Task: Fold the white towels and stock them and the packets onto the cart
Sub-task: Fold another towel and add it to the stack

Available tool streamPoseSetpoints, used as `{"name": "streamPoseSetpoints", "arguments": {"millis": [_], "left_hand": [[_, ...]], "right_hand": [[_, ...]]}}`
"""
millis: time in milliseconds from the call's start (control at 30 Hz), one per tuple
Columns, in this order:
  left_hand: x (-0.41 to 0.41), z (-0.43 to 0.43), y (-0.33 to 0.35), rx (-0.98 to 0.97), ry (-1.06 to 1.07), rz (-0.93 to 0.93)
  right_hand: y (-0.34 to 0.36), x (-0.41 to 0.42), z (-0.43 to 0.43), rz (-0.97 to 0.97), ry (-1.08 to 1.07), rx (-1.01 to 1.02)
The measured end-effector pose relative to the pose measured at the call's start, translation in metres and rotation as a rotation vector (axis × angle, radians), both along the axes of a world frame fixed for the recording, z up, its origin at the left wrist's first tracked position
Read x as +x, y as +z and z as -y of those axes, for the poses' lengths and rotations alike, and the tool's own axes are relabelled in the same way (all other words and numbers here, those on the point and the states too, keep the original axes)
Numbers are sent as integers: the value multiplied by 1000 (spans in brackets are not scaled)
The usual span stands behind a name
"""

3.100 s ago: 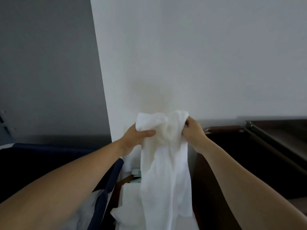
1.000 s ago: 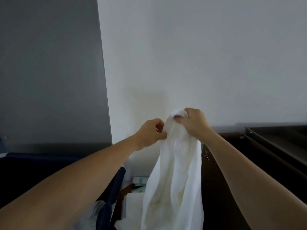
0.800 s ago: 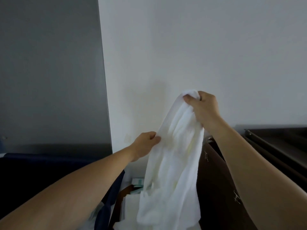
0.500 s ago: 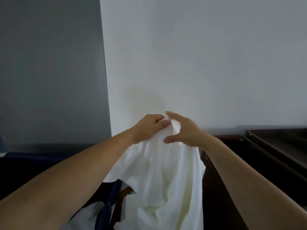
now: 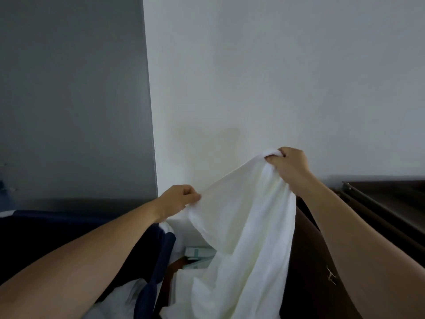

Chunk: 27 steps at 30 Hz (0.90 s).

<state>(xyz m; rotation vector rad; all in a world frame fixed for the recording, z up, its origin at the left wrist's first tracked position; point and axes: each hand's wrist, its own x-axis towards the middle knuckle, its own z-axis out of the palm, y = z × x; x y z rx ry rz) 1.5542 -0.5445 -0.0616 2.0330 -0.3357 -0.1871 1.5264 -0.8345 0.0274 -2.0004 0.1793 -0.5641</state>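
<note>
A white wall (image 5: 276,77) filled the view ahead, meeting a grey panel (image 5: 69,100) on the left. Below the left forearm lay a navy fabric edge (image 5: 158,256) with pale cloth (image 5: 119,300) beside it. On the right stood a dark brown unit (image 5: 305,272) with a rail-edged top. The hanging white towel (image 5: 243,222) screened most of the gap between them, where teal-and-white packets (image 5: 197,253) showed just beside its left fold. The hands were apart. The left hand (image 5: 178,199) pinched the towel's upper edge low, and the right hand (image 5: 288,164) gripped a bunched corner higher, so the edge sloped taut between them. The cloth looked like soft, nubbly terry, draping downward in long loose folds.
</note>
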Motion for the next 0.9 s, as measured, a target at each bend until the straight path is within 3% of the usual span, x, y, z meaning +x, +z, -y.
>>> {"name": "streamPoseSetpoints", "arguments": {"millis": [67, 167, 333, 433, 533, 633, 700, 800, 900], "left_hand": [[0, 0, 4, -57, 36, -23], [0, 5, 5, 13, 95, 34], [-2, 34, 28, -117, 122, 50], [-7, 57, 47, -151, 226, 190], [-19, 76, 40, -53, 44, 175], [-28, 90, 27, 18, -203, 49], [-27, 98, 25, 78, -246, 41], [-22, 99, 29, 164, -193, 99], [-15, 95, 43, 0, -79, 117]], "right_hand": [[-8, 3, -3, -7, -8, 39], [-11, 8, -4, -28, -38, 41], [-22, 7, -12, -209, -2, -179], [-28, 5, -27, -188, 21, 77], [-24, 0, -38, -150, 84, 309], [-17, -12, -48, -176, 276, 204], [-17, -17, -53, -176, 382, 57], [-20, -17, -44, -113, 338, -92], [-25, -21, -29, -179, 392, -51]]}}
